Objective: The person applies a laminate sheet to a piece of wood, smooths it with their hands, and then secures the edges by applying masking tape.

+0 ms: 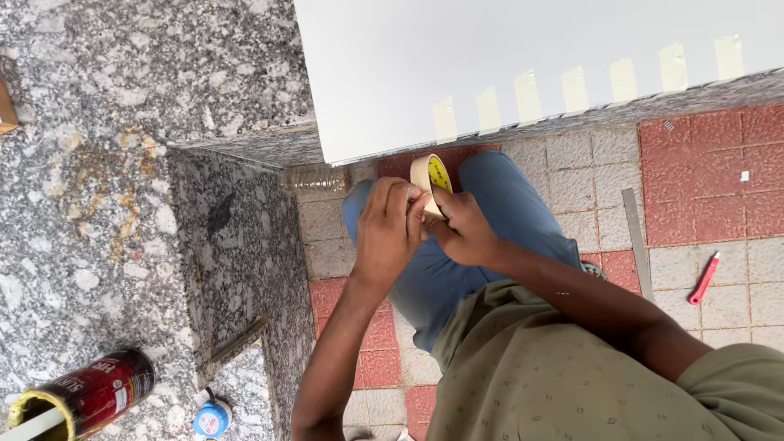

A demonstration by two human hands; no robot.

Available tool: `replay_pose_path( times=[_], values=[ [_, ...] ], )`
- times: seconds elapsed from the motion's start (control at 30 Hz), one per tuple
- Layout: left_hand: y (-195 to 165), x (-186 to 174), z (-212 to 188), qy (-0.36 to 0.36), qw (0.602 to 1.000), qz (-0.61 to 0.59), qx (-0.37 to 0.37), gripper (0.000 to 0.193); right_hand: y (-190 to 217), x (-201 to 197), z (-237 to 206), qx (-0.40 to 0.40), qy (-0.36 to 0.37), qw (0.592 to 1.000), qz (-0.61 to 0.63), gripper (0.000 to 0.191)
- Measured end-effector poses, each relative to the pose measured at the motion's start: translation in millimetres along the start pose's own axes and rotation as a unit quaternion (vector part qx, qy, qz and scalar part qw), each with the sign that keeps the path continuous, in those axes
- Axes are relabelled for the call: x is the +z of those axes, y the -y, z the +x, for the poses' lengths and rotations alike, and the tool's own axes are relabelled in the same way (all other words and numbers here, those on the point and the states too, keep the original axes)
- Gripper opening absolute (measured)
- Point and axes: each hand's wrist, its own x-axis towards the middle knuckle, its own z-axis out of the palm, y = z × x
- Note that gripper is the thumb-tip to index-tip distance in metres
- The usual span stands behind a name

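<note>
Speckled grey granite slab (98,163) fills the 9 o'clock half of the head view; paved floor of grey and red tiles (719,163) fills the 3 o'clock side. From my remote seat I log a white board (425,73) lying across the stone edge at 12 o'clock, with short strips of masking tape (527,96) spaced along its lower edge. Left hand (388,233) and right hand (461,229) meet at frame centre over a knee in blue trousers. Masking tape roll (430,175) stands on edge just above the fingertips, at 12 o'clock from both hands, its open core facing 3 o'clock. Both hands closed: right pinches the roll's lower rim, left fingers curl onto the tape at the same spot; which one holds the free end I cannot tell. Hands equally near, touching. Red-handled utility knife (704,279) and metal ruler (637,241) lie on tiles at 3 o'clock, well apart. Red tin can (94,394) with a stick in it sits at 8 o'clock.
</note>
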Motion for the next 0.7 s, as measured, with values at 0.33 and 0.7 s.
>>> replay_pose_path(
  times=[0.33,0.7],
  values=[
    [30,-28,111,0.054,0.998,0.033,0.020,0.023,-7,43,13,0.105,-0.143,0.984,0.029,0.041],
    [41,-15,84,0.032,0.927,0.319,0.193,0.057,-84,44,47,-0.069,-0.171,0.981,-0.061,0.048]
  ],
)
